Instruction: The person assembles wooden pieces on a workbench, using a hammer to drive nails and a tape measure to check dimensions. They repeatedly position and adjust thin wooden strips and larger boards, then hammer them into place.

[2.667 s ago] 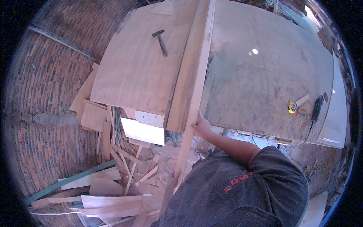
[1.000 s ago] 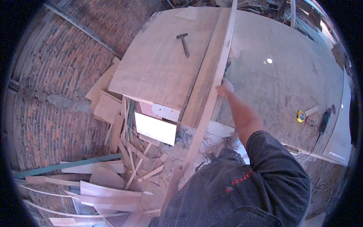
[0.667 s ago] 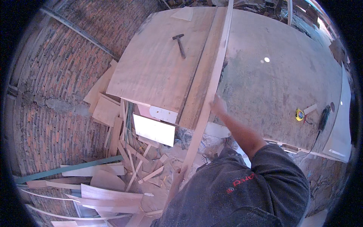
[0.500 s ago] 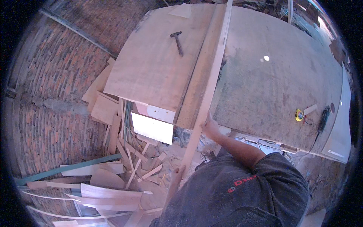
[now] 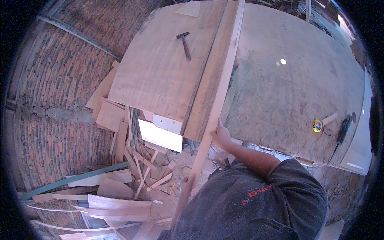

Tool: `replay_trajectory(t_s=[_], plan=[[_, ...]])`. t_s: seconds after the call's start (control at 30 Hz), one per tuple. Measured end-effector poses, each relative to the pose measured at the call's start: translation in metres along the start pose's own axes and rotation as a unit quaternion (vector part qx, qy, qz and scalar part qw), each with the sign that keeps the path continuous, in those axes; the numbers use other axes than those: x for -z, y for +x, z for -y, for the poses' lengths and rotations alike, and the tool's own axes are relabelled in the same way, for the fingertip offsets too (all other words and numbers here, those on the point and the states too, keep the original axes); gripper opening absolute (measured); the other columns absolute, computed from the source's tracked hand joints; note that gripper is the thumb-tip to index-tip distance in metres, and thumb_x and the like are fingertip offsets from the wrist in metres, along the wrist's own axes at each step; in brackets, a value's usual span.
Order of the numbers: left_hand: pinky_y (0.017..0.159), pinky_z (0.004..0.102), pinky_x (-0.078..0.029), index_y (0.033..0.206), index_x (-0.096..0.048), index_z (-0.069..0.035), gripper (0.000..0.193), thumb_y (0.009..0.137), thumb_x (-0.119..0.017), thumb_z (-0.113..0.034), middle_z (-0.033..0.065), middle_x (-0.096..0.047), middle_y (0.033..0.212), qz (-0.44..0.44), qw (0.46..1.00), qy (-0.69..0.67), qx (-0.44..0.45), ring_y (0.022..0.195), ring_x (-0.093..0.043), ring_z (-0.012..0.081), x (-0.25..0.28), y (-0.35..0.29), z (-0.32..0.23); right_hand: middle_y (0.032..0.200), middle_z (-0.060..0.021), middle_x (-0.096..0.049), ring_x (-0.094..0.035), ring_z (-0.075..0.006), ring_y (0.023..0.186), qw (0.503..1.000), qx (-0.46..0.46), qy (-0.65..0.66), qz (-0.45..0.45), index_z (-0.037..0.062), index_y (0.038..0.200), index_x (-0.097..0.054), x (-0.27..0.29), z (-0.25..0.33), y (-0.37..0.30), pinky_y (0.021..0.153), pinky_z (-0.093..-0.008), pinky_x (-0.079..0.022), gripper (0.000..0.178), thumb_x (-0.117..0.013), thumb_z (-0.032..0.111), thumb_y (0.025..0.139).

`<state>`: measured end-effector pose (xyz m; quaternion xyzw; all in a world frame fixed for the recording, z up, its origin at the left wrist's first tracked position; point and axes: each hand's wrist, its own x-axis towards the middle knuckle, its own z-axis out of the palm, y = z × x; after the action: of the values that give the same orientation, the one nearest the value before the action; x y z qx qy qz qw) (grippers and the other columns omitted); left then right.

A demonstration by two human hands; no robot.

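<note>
A long, narrow wooden plank (image 5: 221, 94) runs lengthwise from the far edge of the worktable, its near end reaching past the table toward my body. My left hand (image 5: 186, 185) is closed around the plank near that end; part of the fingers is hidden behind it. Farther up, my right hand (image 5: 221, 135) grips the plank's right edge with the thumb along its side. Left of the plank lies a wider board (image 5: 208, 84) with a dark edge. A hammer (image 5: 184, 46) rests beyond it on the pale plywood sheet (image 5: 160, 60).
On the right-hand sheet (image 5: 288, 92) lie a yellow tape measure (image 5: 317, 125) and a dark corded power tool (image 5: 344, 127). Wood offcuts (image 5: 160, 182) litter the floor at left, beside a brick wall (image 5: 60, 72). A white panel (image 5: 161, 135) hangs below the table's near edge.
The view has shifted slightly. My right hand has turned a little on the plank, showing more of its back. Both hands keep their hold.
</note>
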<state>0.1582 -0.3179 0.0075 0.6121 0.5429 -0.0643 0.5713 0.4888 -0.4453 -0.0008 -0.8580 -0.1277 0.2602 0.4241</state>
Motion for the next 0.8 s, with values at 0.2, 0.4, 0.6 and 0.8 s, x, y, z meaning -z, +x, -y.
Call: replay_trajectory(t_s=[0.2, 0.4, 0.6, 0.8], plan=[[0.050, 0.0268, -0.036, 0.075, -0.070, -0.004, 0.043, 0.088, -0.078, -0.044, -0.0042, -0.058, 0.067, -0.024, 0.998, 0.047, -0.029, 0.058, -0.048, 0.0059, -0.014, 0.012, -0.014, 0.074, -0.0194, -0.069, -0.070, -0.0387, 0.071, 1.000, 0.011, 0.018, -0.021, -0.0132, 0.154, -0.010, 0.011, -0.005, 0.019, 0.070, -0.0494, -0.056, 0.095, -0.066, 0.014, 0.082], [0.048, 0.0272, -0.033, 0.064, -0.064, -0.008, 0.045, 0.089, -0.076, -0.043, -0.0044, -0.056, 0.062, 0.004, 0.999, 0.018, -0.036, 0.055, -0.046, 0.0048, -0.029, 0.026, -0.030, 0.071, -0.0171, -0.070, -0.071, -0.0369, 0.069, 0.999, 0.019, 0.004, -0.040, -0.0120, 0.154, -0.011, 0.024, -0.007, 0.043, 0.069, -0.0477, -0.057, 0.094, -0.065, 0.014, 0.081], [0.046, 0.0281, -0.034, 0.068, -0.067, -0.007, 0.044, 0.088, -0.077, -0.044, -0.0029, -0.058, 0.062, 0.023, 0.998, 0.013, -0.057, 0.054, -0.050, 0.0060, -0.050, 0.033, -0.070, 0.074, -0.0205, -0.071, -0.072, -0.0389, 0.080, 0.999, 0.008, -0.010, -0.035, -0.0145, 0.153, -0.011, 0.049, -0.005, 0.073, 0.077, -0.0467, -0.057, 0.094, -0.063, 0.017, 0.081], [0.048, 0.0269, -0.041, 0.080, -0.069, -0.003, 0.047, 0.083, -0.081, -0.048, 0.0021, -0.065, 0.070, -0.008, 0.999, 0.040, -0.022, 0.056, -0.056, 0.0088, -0.075, 0.044, -0.093, 0.093, -0.0309, -0.070, -0.071, -0.0444, 0.091, 0.999, 0.002, -0.028, -0.040, -0.0123, 0.154, -0.013, 0.074, -0.001, 0.095, 0.083, -0.0479, -0.057, 0.097, -0.066, 0.016, 0.078]])
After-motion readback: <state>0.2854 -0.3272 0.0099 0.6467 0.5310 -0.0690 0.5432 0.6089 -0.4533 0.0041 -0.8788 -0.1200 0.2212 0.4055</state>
